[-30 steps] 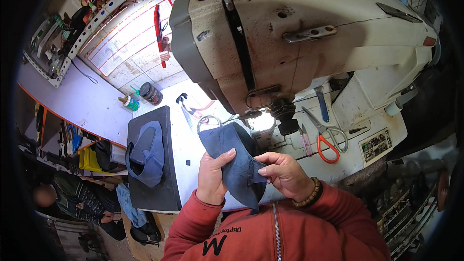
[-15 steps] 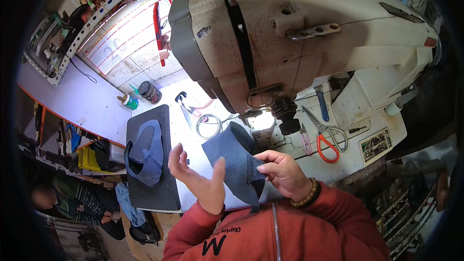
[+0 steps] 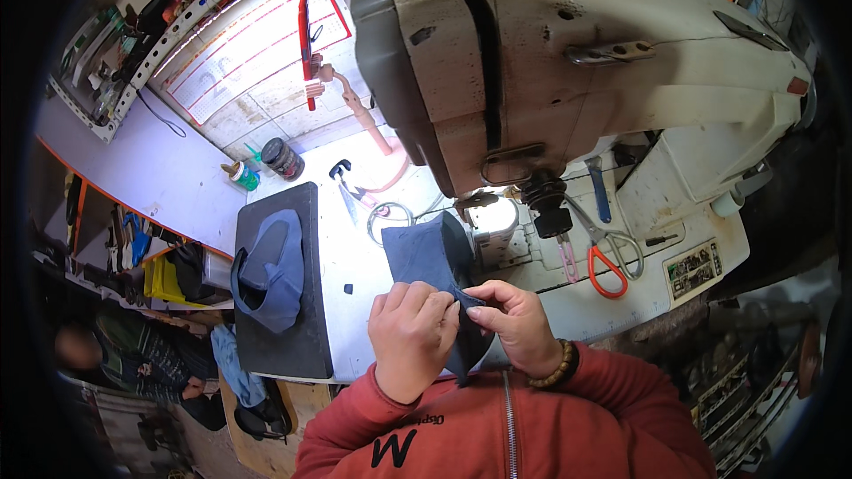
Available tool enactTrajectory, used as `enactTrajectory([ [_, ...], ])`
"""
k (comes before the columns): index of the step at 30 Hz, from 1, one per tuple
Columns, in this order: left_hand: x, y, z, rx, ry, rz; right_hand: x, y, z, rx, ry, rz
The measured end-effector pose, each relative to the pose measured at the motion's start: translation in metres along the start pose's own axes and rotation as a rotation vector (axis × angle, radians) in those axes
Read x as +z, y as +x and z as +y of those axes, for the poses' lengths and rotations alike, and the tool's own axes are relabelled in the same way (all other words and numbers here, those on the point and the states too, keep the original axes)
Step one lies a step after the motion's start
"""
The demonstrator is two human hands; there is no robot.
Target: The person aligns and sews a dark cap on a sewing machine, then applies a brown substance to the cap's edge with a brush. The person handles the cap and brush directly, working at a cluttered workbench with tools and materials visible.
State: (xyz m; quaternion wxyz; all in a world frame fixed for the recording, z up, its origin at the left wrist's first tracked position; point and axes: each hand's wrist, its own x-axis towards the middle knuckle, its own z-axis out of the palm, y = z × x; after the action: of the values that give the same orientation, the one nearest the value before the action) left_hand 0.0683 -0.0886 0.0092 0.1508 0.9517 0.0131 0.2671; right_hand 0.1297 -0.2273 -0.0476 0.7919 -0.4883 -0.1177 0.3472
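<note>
A blue shoe upper (image 3: 419,253), its surface leather-like and curved, stands between my hands in front of the sewing machine (image 3: 506,80). With fingers bent and pressed together, my left hand (image 3: 411,334) pinches its near edge. Close beside it, my right hand (image 3: 519,324) holds the same edge between thumb and forefinger. The fingertips nearly meet there, and they hide the small part being gripped. A second blue shoe upper (image 3: 280,288) lies on a black board (image 3: 306,350) to the left.
Scissors with one red handle (image 3: 607,270), pink snips (image 3: 566,259) and a blue-handled tool (image 3: 597,191) lie right of the machine's needle area. A dark jar (image 3: 282,160) and a small green-and-white bottle (image 3: 242,176) stand at the back left. Another person (image 3: 146,350) is at far left.
My left hand, open and raised half a second ago, has come right and closed on the upper's edge beside my right hand. The view has shifted slightly.
</note>
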Motion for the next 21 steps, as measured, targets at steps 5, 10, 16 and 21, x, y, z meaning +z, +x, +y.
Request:
enactTrajectory([
  [5,0.007,-0.002,-0.005,-0.016,-0.042,0.031,0.001,0.0,0.003,-0.006,0.006,-0.008],
  [10,0.003,-0.003,-0.023,-0.336,-0.671,-0.093,-0.001,0.003,0.005,0.074,0.179,0.038],
  [16,-0.001,-0.018,-0.031,-0.435,-0.807,-0.084,-0.003,0.005,0.005,0.095,0.293,0.032],
  [21,0.011,-0.045,-0.021,-0.373,-0.723,-0.082,0.002,0.005,0.006,-0.066,-0.006,-0.073],
])
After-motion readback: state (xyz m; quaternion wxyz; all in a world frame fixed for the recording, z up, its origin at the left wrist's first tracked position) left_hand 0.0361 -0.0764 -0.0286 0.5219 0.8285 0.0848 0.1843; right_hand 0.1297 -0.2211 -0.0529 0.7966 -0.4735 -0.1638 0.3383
